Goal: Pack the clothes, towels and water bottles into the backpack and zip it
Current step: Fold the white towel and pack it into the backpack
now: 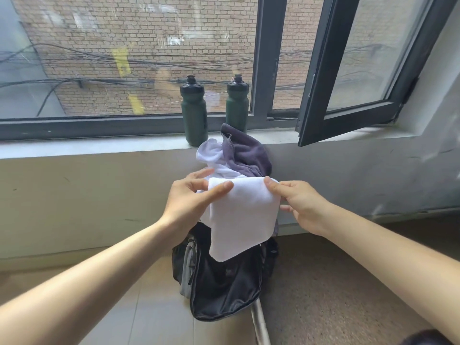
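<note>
I see the left hand (189,195) pinching the upper left corner of a folded white towel (244,220), thumb laid across the front and fingers behind. The right hand (298,202) pinches the upper right corner the same way, thumb tip on the top edge. The towel hangs flat between the two hands, and its lower edge falls over the top of the black backpack (224,282) just below it.

The backpack stands on the floor (149,307) against the wall under the windowsill (99,145). Just behind the towel a grey garment (246,153) and a white garment (211,155) are bunched together, rising to the sill's front edge. Their lower ends are hidden, so I cannot tell what they rest on.

Two dark green bottles stand upright on the sill beyond the clothes: the left bottle (194,113) near the front edge, the right bottle (237,105) further back by the frame. They are apart from each other. To their right, an open window sash (348,70) swings inward over the sill.
</note>
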Tool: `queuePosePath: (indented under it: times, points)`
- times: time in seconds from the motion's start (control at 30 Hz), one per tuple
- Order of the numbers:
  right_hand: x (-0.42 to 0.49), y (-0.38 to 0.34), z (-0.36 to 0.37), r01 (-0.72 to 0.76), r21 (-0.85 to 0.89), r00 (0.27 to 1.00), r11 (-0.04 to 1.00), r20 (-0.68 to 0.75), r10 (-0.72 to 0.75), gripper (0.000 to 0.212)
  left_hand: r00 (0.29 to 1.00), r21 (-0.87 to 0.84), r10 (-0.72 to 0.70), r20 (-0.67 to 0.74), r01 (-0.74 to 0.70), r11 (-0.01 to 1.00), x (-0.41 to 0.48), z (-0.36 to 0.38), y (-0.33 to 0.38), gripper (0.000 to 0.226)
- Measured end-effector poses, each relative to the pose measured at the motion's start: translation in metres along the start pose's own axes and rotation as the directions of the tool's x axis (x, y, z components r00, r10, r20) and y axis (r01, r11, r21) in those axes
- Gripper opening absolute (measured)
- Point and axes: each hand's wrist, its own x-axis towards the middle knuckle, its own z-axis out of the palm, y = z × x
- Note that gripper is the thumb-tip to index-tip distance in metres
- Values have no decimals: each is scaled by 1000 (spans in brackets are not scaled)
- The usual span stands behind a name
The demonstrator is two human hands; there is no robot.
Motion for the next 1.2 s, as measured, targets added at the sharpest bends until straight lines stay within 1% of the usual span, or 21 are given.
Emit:
queuePosePath:
  times: [0.03,0.13,0.17,0.23,0.3,0.43,0.53,0.63,0.7,0.73,0.77,0.8,0.87,0.9,0.97,1.03,1.1,1.2]
  points:
    - [0,-1,0,4,23,1000,1000,15,-4,62,999,-47,-13,35,15,999,-1,0,2,32]
    - [-1,-3,-1,13,91,997,996,77,-20,58,994,-179,-4,112,24,984,-6,1,8,19]
    - [-1,-3,-3,19,108,996,994,86,-28,58,992,-205,7,130,20,979,-7,0,8,21]
    - [-1,-3,-4,31,133,994,991,104,-45,60,988,-226,17,153,18,974,-7,-1,7,32]
    - [1,-1,-5,38,165,989,985,131,-61,63,985,-202,13,173,22,979,-6,-2,6,43]
    - [1,1,-5,29,239,985,971,161,-69,50,975,-176,11,220,28,984,-5,-3,3,52]
    - [-1,2,-4,15,223,978,975,198,-60,57,982,-144,-9,187,36,989,-4,-3,-1,63]
    - [-3,1,-2,1,221,979,975,198,-46,61,995,-79,-57,88,64,995,-2,-3,-4,77]
    - [-6,0,2,-12,261,982,965,184,-38,60,993,-108,-109,50,114,988,1,-4,-5,86]
    - [-6,-1,4,-19,288,984,957,173,-32,60,989,-140,-139,60,146,979,2,-5,-5,88]
    - [-7,-1,4,-28,318,986,948,163,-25,60,981,-173,-165,98,180,968,4,-7,-5,86]
    - [-7,-2,4,-42,349,985,936,169,-19,59,971,-207,-180,158,211,955,4,-8,-3,77]
    - [-8,-4,3,-88,359,965,929,261,-9,52,947,-280,-194,255,265,923,2,-10,1,54]
    - [-10,-5,3,-117,328,945,937,328,3,49,940,-311,-200,275,284,907,1,-10,2,47]
    - [-12,-2,3,-155,232,894,960,447,36,48,938,-350,-184,295,285,892,1,-10,2,42]
    - [-12,2,4,-142,157,862,977,504,44,51,940,-350,-153,304,260,900,3,-10,2,43]
    - [-11,2,5,-122,172,875,977,483,24,52,946,-323,-129,299,227,919,5,-12,0,46]
    - [-10,-4,5,-97,251,919,963,395,-11,49,951,-301,-88,295,180,936,6,-14,-3,49]
